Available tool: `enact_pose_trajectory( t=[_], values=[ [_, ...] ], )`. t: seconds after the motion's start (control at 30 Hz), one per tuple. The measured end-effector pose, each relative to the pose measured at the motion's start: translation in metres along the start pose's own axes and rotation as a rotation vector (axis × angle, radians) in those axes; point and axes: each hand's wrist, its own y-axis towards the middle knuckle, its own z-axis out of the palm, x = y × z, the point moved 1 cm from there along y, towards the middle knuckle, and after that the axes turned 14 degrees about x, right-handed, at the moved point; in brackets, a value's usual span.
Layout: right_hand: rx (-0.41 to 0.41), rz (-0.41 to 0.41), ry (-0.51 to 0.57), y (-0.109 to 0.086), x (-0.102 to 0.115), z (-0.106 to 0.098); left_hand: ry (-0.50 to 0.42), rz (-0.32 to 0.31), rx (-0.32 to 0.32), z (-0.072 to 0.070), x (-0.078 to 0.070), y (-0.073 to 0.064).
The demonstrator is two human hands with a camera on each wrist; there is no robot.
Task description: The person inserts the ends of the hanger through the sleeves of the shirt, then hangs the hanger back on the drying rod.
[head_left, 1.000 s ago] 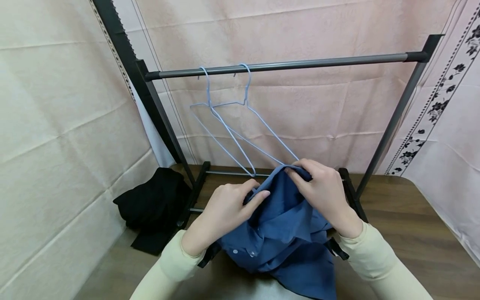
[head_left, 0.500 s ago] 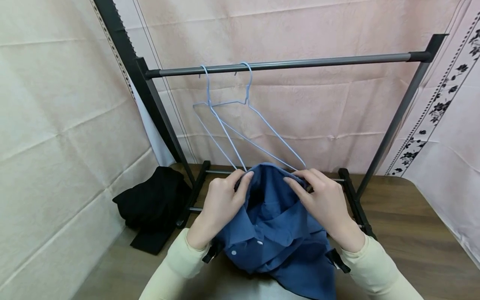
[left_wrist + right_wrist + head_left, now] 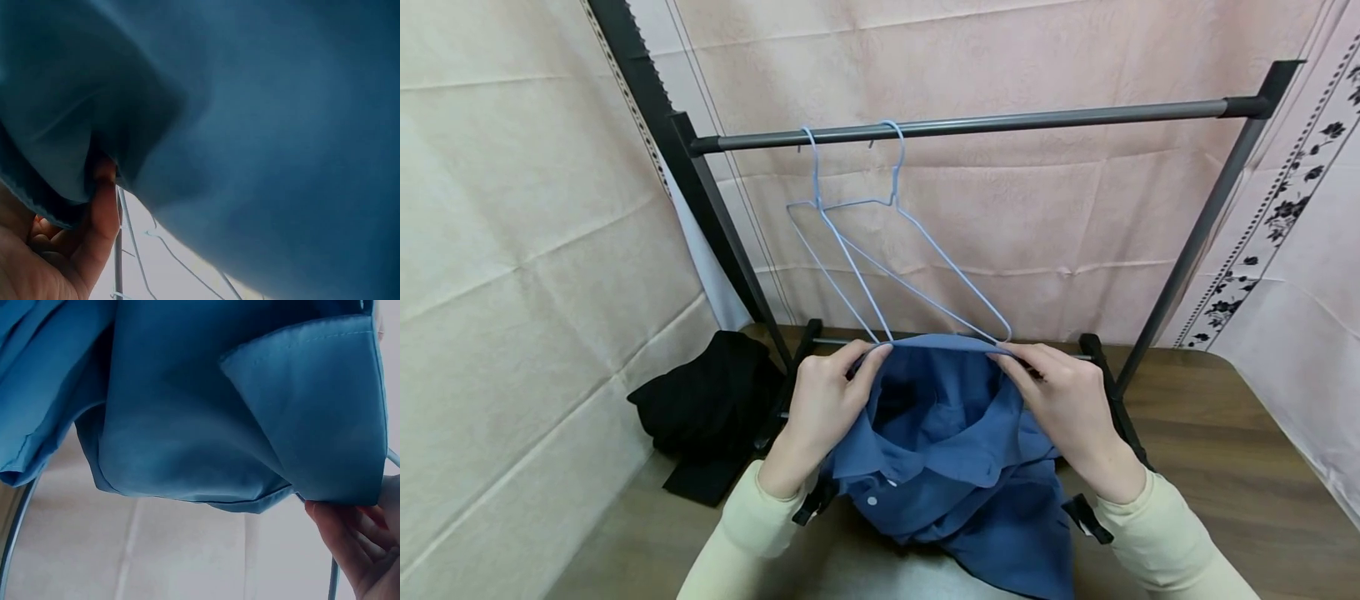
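A blue collared shirt [image 3: 940,467] with pale buttons hangs between my two hands, its neck opening facing up. My left hand [image 3: 829,400] pinches the collar edge on one side between thumb and fingers. On the other side my right hand [image 3: 1067,408] pinches the same edge, so the collar is stretched between them. In the right wrist view the collar flap [image 3: 319,406] folds down over the fabric beside my fingertips. Blue cloth [image 3: 262,125] fills most of the left wrist view. Just behind the collar are two light-blue wire hangers [image 3: 951,265], their lower ends close to my fingertips.
The hangers hook over the dark bar [image 3: 1037,118] of a clothes rack. A black folded garment [image 3: 707,404] lies at the left by the rack's foot. The wooden tabletop [image 3: 1217,417] extends to the right, with fabric curtains [image 3: 1075,208] behind.
My left hand has shifted left along the collar and my right hand slightly right. The collar has gone from bunched to spread wide, and its neck opening shows more.
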Motion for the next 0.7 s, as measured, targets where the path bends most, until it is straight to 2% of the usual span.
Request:
enact_pose_trajectory(
  t=[0.23,0.37,0.57,0.7],
  values=[
    [0.021,-0.031,-0.011,0.002,0.002,-0.003,0.003,-0.024,0.011,-0.001,0.0,-0.004],
    [0.027,-0.044,0.015,0.003,0.005,-0.001,-0.032,-0.038,0.025,0.0,-0.001,-0.007],
    [0.042,-0.073,0.115,0.006,0.013,0.003,-0.081,0.01,0.001,0.001,-0.004,-0.007],
    [0.064,-0.108,0.118,0.009,0.02,0.007,-0.112,0.045,0.014,0.005,-0.008,-0.005]
  ],
)
